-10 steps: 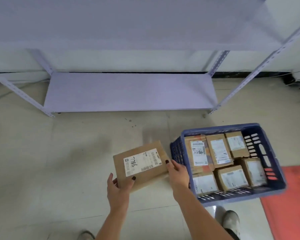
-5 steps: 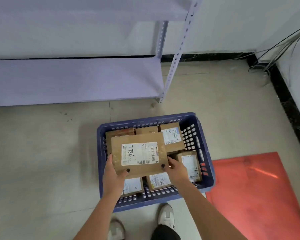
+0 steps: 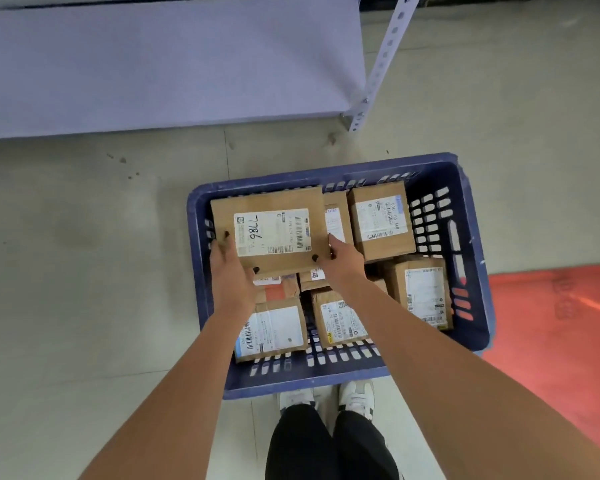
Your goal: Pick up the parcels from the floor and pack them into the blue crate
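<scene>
Parcel [image 3: 271,230] held between left hand [image 3: 231,268] and right hand [image 3: 343,261], over blue crate [image 3: 465,209].

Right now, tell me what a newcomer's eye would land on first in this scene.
First, the brown parcel marked 98LL, gripped at its near corners by the left hand and right hand over the far left of the blue crate. Next, the crate itself, on the floor at the person's feet and packed with smaller labelled parcels. Last, the red mat to its right.
</scene>
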